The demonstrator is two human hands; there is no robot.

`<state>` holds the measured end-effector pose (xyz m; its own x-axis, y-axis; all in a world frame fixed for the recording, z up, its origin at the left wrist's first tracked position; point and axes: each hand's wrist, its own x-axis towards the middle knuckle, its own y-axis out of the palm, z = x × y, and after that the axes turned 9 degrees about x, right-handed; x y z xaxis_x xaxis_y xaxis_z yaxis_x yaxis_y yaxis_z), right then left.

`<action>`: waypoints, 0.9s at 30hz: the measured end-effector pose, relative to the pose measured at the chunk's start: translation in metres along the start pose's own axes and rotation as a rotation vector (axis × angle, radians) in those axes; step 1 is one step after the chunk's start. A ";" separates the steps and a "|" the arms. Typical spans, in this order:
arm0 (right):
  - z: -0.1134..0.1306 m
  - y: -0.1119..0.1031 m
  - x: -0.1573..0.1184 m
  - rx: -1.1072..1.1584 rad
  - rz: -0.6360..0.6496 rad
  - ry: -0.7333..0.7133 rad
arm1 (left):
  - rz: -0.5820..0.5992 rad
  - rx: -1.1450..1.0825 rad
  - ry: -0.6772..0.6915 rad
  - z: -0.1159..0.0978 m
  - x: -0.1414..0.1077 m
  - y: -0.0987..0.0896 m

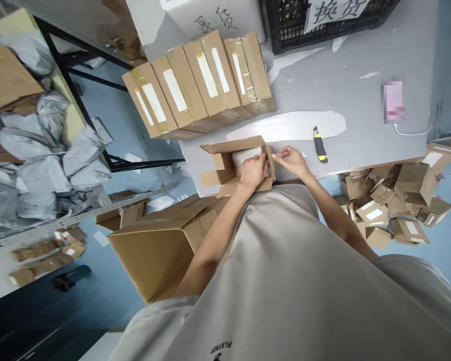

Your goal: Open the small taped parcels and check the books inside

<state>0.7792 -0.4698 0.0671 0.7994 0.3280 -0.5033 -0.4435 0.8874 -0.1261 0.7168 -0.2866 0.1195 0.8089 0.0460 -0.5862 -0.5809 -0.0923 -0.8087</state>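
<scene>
An open cardboard box [229, 147] lies at the table's front edge, right in front of me, with its flaps spread. Inside it is a white item [244, 154], partly covered by my left hand [253, 170]. That hand reaches into the box with bent fingers at its right inner side; what they grip is hidden. My right hand [293, 160] is just outside the box's right end, thumb and fingertips pinched together at the cardboard edge. Whatever is between those fingertips is too small to name. To the right lies a black and yellow utility knife [320, 145].
Several taped cartons [188, 82] stand in a row at the back left. Behind are a white bin [218, 17] and a black crate [323, 30]. A phone-like blurred item [394, 99] with a cable lies right. A large open carton [154, 255] stands lower left; empty boxes [391, 200] are heaped right.
</scene>
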 end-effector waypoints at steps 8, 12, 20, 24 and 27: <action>0.027 0.012 -0.019 -0.034 -0.032 -0.070 | 0.114 0.071 0.033 -0.001 0.002 -0.016; 0.032 0.006 -0.016 -0.208 -0.112 -0.040 | 0.068 0.086 0.036 0.014 -0.015 -0.027; 0.021 0.001 -0.019 -0.290 -0.155 -0.018 | -0.104 -0.142 -0.265 0.076 -0.060 -0.009; 0.023 0.004 -0.022 -0.291 -0.180 -0.022 | -0.131 -0.246 -0.323 0.070 -0.062 0.000; 0.028 0.005 -0.022 -0.313 -0.208 -0.028 | -0.134 -0.304 -0.361 0.054 -0.056 -0.001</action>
<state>0.7708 -0.4634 0.1013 0.8942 0.1640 -0.4165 -0.3696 0.7956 -0.4800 0.6672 -0.2353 0.1503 0.7601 0.4147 -0.5003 -0.3769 -0.3459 -0.8593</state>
